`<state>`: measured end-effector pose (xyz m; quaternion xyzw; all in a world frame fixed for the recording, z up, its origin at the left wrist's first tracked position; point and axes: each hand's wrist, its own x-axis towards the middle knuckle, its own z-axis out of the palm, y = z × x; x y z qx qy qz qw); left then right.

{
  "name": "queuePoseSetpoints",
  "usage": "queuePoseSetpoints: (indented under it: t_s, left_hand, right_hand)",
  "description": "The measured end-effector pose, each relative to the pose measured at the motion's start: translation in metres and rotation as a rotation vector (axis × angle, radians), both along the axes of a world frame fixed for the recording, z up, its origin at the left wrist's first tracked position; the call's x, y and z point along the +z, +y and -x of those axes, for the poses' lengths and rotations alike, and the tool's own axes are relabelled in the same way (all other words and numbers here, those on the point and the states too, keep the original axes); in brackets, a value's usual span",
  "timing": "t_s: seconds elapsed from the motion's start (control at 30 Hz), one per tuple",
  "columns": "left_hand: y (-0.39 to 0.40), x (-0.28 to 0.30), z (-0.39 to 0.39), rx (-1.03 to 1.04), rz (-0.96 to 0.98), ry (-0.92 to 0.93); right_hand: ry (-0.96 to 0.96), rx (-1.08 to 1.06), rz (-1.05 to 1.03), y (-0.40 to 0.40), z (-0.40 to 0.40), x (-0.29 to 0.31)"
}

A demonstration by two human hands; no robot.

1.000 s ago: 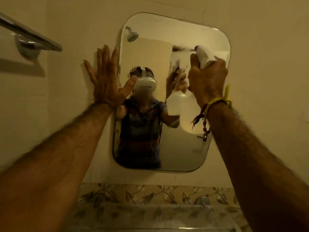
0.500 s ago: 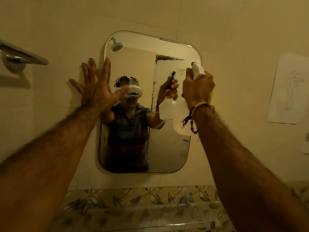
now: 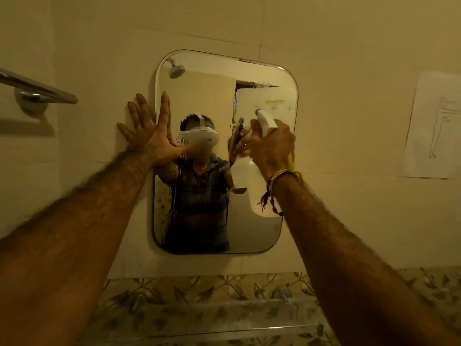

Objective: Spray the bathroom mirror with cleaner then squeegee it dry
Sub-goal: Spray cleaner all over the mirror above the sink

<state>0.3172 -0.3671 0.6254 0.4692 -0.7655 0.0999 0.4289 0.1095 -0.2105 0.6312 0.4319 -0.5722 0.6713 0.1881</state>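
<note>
- The mirror (image 3: 259, 71), a rounded rectangle, hangs on the pale tiled wall (image 3: 336, 46) straight ahead, above a band of leaf-patterned tiles (image 3: 199, 288).
- The right hand (image 3: 273, 146) is wrapped tight around the neck of a white spray bottle (image 3: 252, 186), held up in front of the mirror's right half, nozzle toward the glass; whether a finger presses the trigger is hidden behind the hand.
- The bottle's head (image 3: 265, 121) juts out above the knuckles; its lower body is partly covered by the wrist and by yellow and red wrist threads (image 3: 282, 176).
- The left hand (image 3: 152, 136) lies flat with fingers spread, holding nothing, palm against the wall at the mirror's left edge, thumb reaching over the glass.
- Streaks and drips blur the glass near its left side and around the middle; how far the wet patch spreads is hard to judge in the dim yellow light.
- A chrome towel bar (image 3: 42, 89) is cut off at the left edge.
- A paper sheet (image 3: 434, 126) with a faint line drawing of a figure hangs on the wall to the right, partly cut off.
- Both forearms blur toward the bottom of the view.
- No squeegee shows anywhere.
</note>
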Motion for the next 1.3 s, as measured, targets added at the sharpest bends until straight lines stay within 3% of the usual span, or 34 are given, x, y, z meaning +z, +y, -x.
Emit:
queuePoseSetpoints:
  t_s: [0.33, 0.87, 0.97, 1.3]
  left_hand:
    - [0.007, -0.009, -0.013, -0.01, 0.0, -0.1]
    - [-0.009, -0.031, 0.001, 0.054, 0.216, -0.022]
    - [-0.013, -0.046, -0.006, 0.058, 0.289, -0.052]
    - [-0.029, -0.06, -0.002, 0.082, 0.382, -0.019]
  right_hand:
    - [0.138, 0.107, -0.148, -0.022, -0.048, -0.018]
    - [-0.2, -0.216, -0.033, 0.015, 0.04, -0.036]
    - [-0.209, -0.191, -0.059, 0.016, 0.048, -0.047]
    - [0.016, -0.031, -0.1, -0.019, 0.017, -0.074]
